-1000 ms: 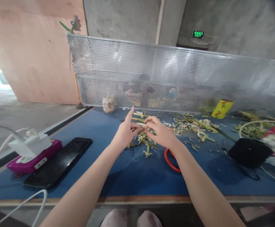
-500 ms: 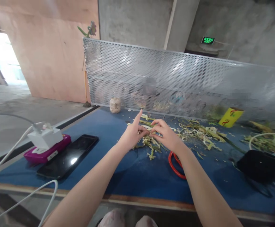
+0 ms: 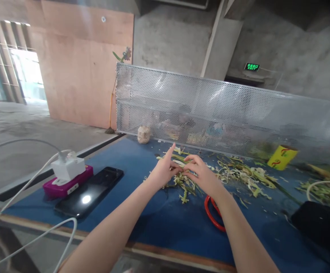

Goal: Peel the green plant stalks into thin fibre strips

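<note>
Above a small heap of pale green plant scraps point(image 3: 185, 185), my left hand point(image 3: 164, 168) and my right hand point(image 3: 200, 172) meet at their fingertips. One finger of the left hand points up and away, while its others are pinched together. The right hand's fingers are curled, with their tips pressed in close to the left's. Whatever lies between the fingertips is too small to make out. Long green-white stalks point(image 3: 179, 156) lie just behind the hands. A red loop handle point(image 3: 212, 218) rests on the table, partly hidden by my right forearm.
On the blue table point(image 3: 153, 223), a black phone point(image 3: 91, 193) and a purple power strip point(image 3: 68, 184) with a white charger lie left. More peelings point(image 3: 247, 174), a yellow roll point(image 3: 282, 157) and a black object point(image 3: 318, 223) are right. A perforated metal screen point(image 3: 210, 102) stands behind.
The head view has tilted up, so the table and things on it sit lower in the picture. My hands keep nearly the same pose over the scraps.
</note>
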Demonstrator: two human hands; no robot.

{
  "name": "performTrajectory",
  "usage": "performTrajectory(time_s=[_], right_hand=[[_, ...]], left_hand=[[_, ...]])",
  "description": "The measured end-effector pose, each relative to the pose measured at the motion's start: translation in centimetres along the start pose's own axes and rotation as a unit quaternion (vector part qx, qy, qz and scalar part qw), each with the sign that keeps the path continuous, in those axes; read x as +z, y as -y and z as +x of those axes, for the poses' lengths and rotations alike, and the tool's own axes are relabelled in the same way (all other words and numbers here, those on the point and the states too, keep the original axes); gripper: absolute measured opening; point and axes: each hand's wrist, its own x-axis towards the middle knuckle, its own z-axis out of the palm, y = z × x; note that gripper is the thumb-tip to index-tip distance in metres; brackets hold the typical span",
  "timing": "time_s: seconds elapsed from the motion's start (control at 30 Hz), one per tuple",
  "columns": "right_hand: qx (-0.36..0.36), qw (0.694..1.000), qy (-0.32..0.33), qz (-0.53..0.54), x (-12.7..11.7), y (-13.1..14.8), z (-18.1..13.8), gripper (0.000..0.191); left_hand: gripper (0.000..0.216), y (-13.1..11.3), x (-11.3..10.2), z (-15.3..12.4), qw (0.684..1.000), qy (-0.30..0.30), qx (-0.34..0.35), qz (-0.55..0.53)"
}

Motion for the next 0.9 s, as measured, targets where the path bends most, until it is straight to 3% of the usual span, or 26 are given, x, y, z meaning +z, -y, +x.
performTrajectory(time_s=[0.43,0.7,0.9], right_hand=[[0.018,0.997,-0.033,0.065,0.2,1.1,0.2,0.011],[0.034,0.994,-0.053,0.087,0.5,1.1,0.3,0.010],[0.078,0.983,-0.067,0.154,0.8,0.8,0.2,0.011]], left_hand=[[0.089,1.0,0.5,0.4,0.979,-0.029,-0.082,-0.183],[0.087,0.5,0.5,0.3,0.978,-0.016,-0.103,-0.178],[0.086,-0.1,0.2,-0.2,0.991,0.008,-0.088,-0.099]])
